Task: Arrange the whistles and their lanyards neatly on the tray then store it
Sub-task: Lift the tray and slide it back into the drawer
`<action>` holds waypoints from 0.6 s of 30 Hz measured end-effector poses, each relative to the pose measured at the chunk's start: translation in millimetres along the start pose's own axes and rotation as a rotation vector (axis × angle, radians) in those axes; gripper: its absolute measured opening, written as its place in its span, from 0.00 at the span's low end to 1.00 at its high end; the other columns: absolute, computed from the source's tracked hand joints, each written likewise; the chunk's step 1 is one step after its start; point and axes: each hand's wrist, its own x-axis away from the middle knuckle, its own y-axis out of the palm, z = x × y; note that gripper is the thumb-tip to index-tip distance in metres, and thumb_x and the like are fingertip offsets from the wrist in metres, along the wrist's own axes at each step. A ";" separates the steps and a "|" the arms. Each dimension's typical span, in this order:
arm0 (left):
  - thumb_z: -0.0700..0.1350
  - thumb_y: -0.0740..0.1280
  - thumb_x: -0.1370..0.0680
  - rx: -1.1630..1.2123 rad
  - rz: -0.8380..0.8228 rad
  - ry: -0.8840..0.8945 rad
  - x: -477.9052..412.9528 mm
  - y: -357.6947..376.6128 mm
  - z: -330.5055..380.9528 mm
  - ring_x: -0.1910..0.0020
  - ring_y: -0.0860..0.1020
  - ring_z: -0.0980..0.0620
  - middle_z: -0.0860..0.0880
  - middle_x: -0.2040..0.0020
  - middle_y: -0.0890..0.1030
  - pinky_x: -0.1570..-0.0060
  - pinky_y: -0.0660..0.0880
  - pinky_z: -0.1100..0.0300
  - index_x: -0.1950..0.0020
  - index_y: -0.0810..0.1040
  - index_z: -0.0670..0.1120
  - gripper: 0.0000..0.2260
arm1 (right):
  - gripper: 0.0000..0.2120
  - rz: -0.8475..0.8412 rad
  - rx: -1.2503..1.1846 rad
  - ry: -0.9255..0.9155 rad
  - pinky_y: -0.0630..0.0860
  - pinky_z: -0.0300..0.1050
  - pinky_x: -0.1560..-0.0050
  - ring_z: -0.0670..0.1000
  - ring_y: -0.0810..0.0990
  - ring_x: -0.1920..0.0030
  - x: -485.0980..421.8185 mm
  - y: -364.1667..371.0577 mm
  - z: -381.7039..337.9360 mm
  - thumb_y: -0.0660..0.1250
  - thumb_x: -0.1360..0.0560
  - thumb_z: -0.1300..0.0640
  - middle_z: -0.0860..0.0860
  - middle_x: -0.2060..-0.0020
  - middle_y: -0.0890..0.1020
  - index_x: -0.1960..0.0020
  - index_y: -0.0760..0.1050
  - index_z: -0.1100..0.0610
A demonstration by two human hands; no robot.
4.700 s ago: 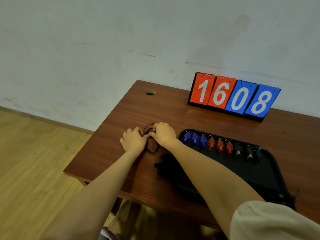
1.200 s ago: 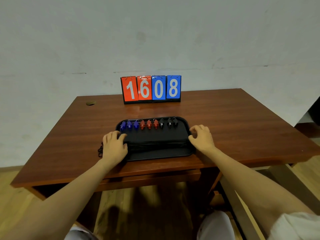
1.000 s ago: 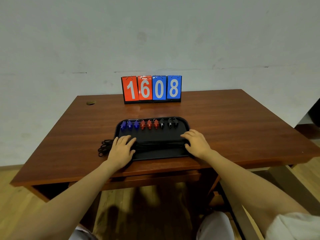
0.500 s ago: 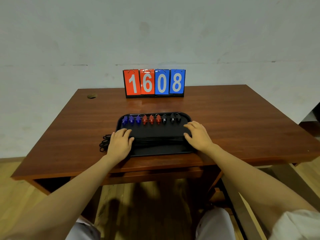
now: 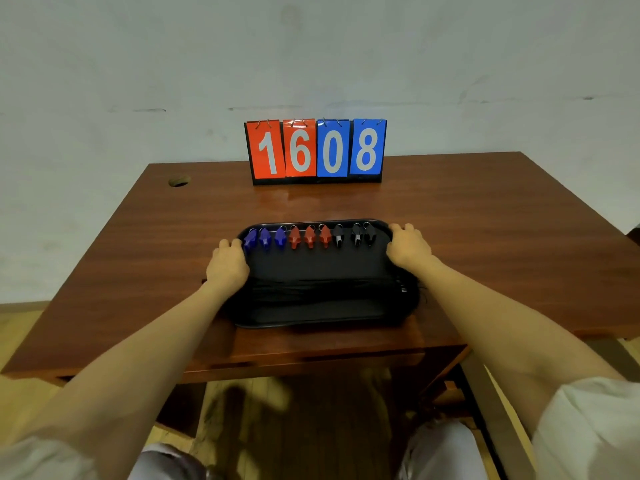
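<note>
While we are looking down over the wooden desk [image 5: 485,237], a black tray [image 5: 322,318] is lying near its front edge, its long sides running from 9 to 3 o'clock. Along the tray's 12 o'clock rim, one straight row is sitting: three blue whistles [image 5: 264,238] toward 10 o'clock, three red whistles [image 5: 309,236] at 12 o'clock, and three black whistles [image 5: 355,234] toward 2 o'clock. Nearer the tray's 6 o'clock side, the black lanyards [image 5: 322,289] are lying as one dark bundle stretched from 9 to 3 o'clock, and its end is spilling slightly over the rim at 3 o'clock.

The left hand [image 5: 227,263] is gripping the tray at its 10 o'clock corner, fingers curled over the rim just beside the outermost blue whistle. The right hand [image 5: 408,247] is gripping the 2 o'clock corner likewise, just beside the outermost black whistle. We are unable to tell whether the tray is resting on the desk or is raised off it.

Beyond the tray, at 12 o'clock, a flip scoreboard [image 5: 315,150] is standing upright, showing 1 and 6 on red cards, 0 and 8 on blue. A round cable hole [image 5: 179,181] is showing at the desk's 10 o'clock corner.
</note>
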 end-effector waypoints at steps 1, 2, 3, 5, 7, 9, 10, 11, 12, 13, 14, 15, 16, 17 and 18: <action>0.35 0.57 0.22 0.010 0.009 0.000 -2.8 2.5 -1.1 0.40 0.70 0.33 0.36 0.36 0.68 0.42 0.70 0.43 0.32 0.66 0.38 0.18 | 0.22 -0.012 -0.002 -0.003 0.70 0.57 0.41 0.64 0.66 0.34 -5.0 1.6 -0.4 0.54 0.20 0.61 0.61 0.31 0.63 0.26 0.59 0.57; 0.34 0.56 0.22 0.018 0.020 0.000 -5.6 4.6 -1.8 0.41 0.71 0.33 0.36 0.37 0.68 0.43 0.70 0.42 0.32 0.66 0.38 0.18 | 0.24 -0.019 -0.010 -0.006 0.71 0.57 0.41 0.64 0.67 0.34 -9.9 3.3 -1.1 0.54 0.21 0.62 0.61 0.30 0.63 0.26 0.58 0.56; 0.34 0.56 0.22 0.024 0.032 -0.001 -7.6 5.9 -2.0 0.41 0.71 0.33 0.35 0.37 0.68 0.43 0.70 0.43 0.32 0.66 0.38 0.18 | 0.25 -0.020 -0.019 -0.009 0.72 0.57 0.42 0.64 0.68 0.34 -14.3 4.8 -2.3 0.54 0.21 0.62 0.61 0.30 0.63 0.25 0.57 0.56; 0.34 0.56 0.22 0.034 0.055 0.006 -12.5 7.8 -0.9 0.41 0.72 0.34 0.36 0.37 0.69 0.44 0.70 0.44 0.32 0.66 0.38 0.18 | 0.27 -0.011 -0.025 -0.011 0.71 0.56 0.41 0.64 0.67 0.33 -21.8 6.6 -3.3 0.54 0.22 0.64 0.61 0.29 0.63 0.24 0.55 0.54; 0.34 0.56 0.22 0.039 0.076 0.019 -19.2 7.7 0.9 0.42 0.72 0.34 0.36 0.38 0.71 0.45 0.70 0.45 0.32 0.67 0.39 0.18 | 0.28 -0.007 -0.019 -0.012 0.71 0.57 0.40 0.64 0.65 0.32 -27.2 7.5 -2.5 0.54 0.22 0.66 0.61 0.29 0.63 0.23 0.55 0.54; 0.34 0.56 0.22 0.021 0.082 0.033 -26.9 5.3 2.4 0.42 0.73 0.34 0.36 0.39 0.72 0.46 0.70 0.45 0.33 0.68 0.39 0.17 | 0.27 -0.010 0.002 -0.027 0.70 0.57 0.40 0.64 0.64 0.33 -31.5 9.0 -0.6 0.55 0.22 0.66 0.61 0.31 0.66 0.25 0.58 0.55; 0.34 0.56 0.22 0.002 0.075 0.037 -30.9 3.3 3.4 0.42 0.73 0.34 0.36 0.39 0.73 0.47 0.70 0.45 0.34 0.68 0.39 0.16 | 0.25 -0.016 0.007 -0.035 0.71 0.58 0.40 0.64 0.65 0.34 -32.8 9.5 -0.1 0.55 0.22 0.66 0.61 0.33 0.67 0.26 0.60 0.56; 0.35 0.56 0.22 -0.020 0.063 0.039 -34.4 1.0 4.8 0.42 0.73 0.34 0.36 0.40 0.73 0.47 0.71 0.45 0.34 0.68 0.39 0.16 | 0.24 -0.025 0.006 -0.040 0.72 0.58 0.41 0.64 0.67 0.35 -33.6 9.7 0.1 0.55 0.22 0.66 0.61 0.34 0.68 0.27 0.61 0.56; 0.35 0.56 0.22 -0.038 0.046 0.040 -37.2 -1.3 7.2 0.42 0.73 0.35 0.36 0.39 0.73 0.47 0.71 0.45 0.34 0.67 0.39 0.16 | 0.23 -0.035 0.004 -0.043 0.73 0.57 0.43 0.64 0.68 0.37 -33.8 9.5 0.4 0.54 0.22 0.66 0.61 0.35 0.68 0.28 0.63 0.57; 0.35 0.56 0.22 -0.051 0.028 0.043 -38.4 -3.3 10.2 0.41 0.73 0.35 0.36 0.38 0.73 0.45 0.71 0.45 0.33 0.66 0.39 0.17 | 0.21 -0.040 0.008 -0.044 0.73 0.57 0.45 0.64 0.71 0.39 -33.1 9.1 1.0 0.54 0.22 0.66 0.61 0.37 0.69 0.30 0.65 0.58; 0.36 0.57 0.22 -0.062 0.020 0.053 -38.8 -4.1 13.7 0.39 0.72 0.36 0.36 0.37 0.73 0.44 0.71 0.46 0.32 0.65 0.40 0.18 | 0.18 -0.038 0.018 -0.042 0.73 0.56 0.48 0.64 0.72 0.41 -31.7 8.5 2.2 0.54 0.21 0.65 0.61 0.38 0.71 0.32 0.66 0.59; 0.36 0.58 0.23 -0.076 0.028 0.077 -38.0 -3.5 17.4 0.38 0.71 0.37 0.37 0.36 0.72 0.41 0.70 0.46 0.31 0.65 0.40 0.19 | 0.15 -0.027 0.034 -0.036 0.72 0.54 0.51 0.64 0.74 0.43 -30.0 8.2 3.8 0.54 0.21 0.64 0.61 0.40 0.72 0.35 0.68 0.60; 0.36 0.59 0.23 -0.091 0.047 0.114 -35.2 -1.5 21.7 0.37 0.69 0.37 0.37 0.35 0.71 0.39 0.69 0.47 0.31 0.65 0.39 0.20 | 0.13 -0.014 0.051 -0.024 0.70 0.53 0.53 0.64 0.75 0.45 -27.7 7.8 5.5 0.55 0.20 0.63 0.61 0.42 0.73 0.37 0.68 0.60; 0.35 0.60 0.24 -0.102 0.066 0.157 -30.6 1.9 26.2 0.36 0.68 0.38 0.38 0.34 0.71 0.38 0.67 0.48 0.31 0.65 0.39 0.21 | 0.12 -0.003 0.066 -0.009 0.69 0.51 0.55 0.64 0.76 0.46 -25.0 7.3 6.9 0.55 0.20 0.63 0.61 0.43 0.74 0.38 0.68 0.60; 0.35 0.61 0.25 -0.104 0.079 0.199 -23.9 5.7 31.3 0.35 0.67 0.38 0.38 0.33 0.70 0.37 0.66 0.48 0.31 0.66 0.39 0.22 | 0.11 0.004 0.077 0.010 0.68 0.51 0.56 0.63 0.76 0.47 -21.4 6.2 7.5 0.55 0.20 0.62 0.61 0.43 0.75 0.38 0.68 0.61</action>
